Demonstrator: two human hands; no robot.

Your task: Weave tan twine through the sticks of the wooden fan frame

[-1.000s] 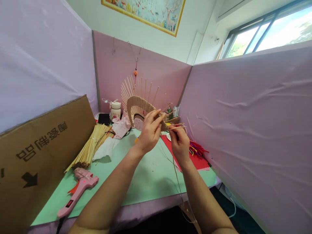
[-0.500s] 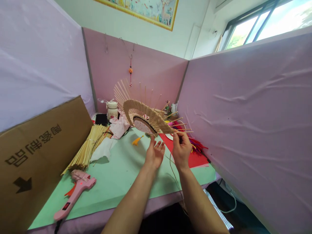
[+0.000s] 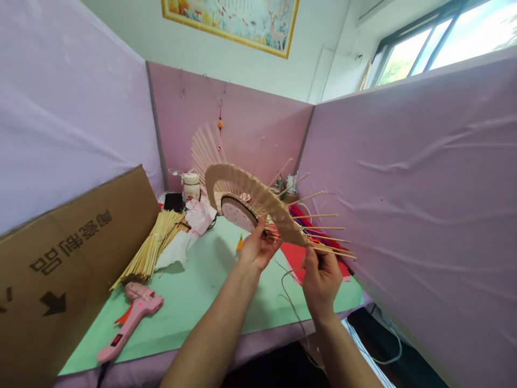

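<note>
A tilted round piece of woven basketwork (image 3: 252, 180) is held above the table, with thin sticks fanning outward past its tan woven band. At its centre is a pale disc (image 3: 237, 214) with a dark rim. My left hand (image 3: 260, 249) supports it near the disc, thumb on the edge and fingers curled below. Thumb and fingers of my right hand (image 3: 322, 277) pinch the outer edge of the band, where the sticks poke out to the right. A thin length of twine (image 3: 293, 307) hangs by my right hand down past the table's front edge.
On the green tabletop (image 3: 202, 302) lie a pink glue gun (image 3: 135, 318), a bundle of sticks (image 3: 151, 245), a white cloth (image 3: 173, 250) and a yellow tassel (image 3: 239, 242). A cardboard box (image 3: 76, 269) stands left. Red sheets (image 3: 291, 258) lie right. Purple-covered partitions (image 3: 404, 178) enclose the table.
The basketwork has tipped and come closer, its right end lower. My right hand has moved right and down with it. My left hand has closed onto it near the disc.
</note>
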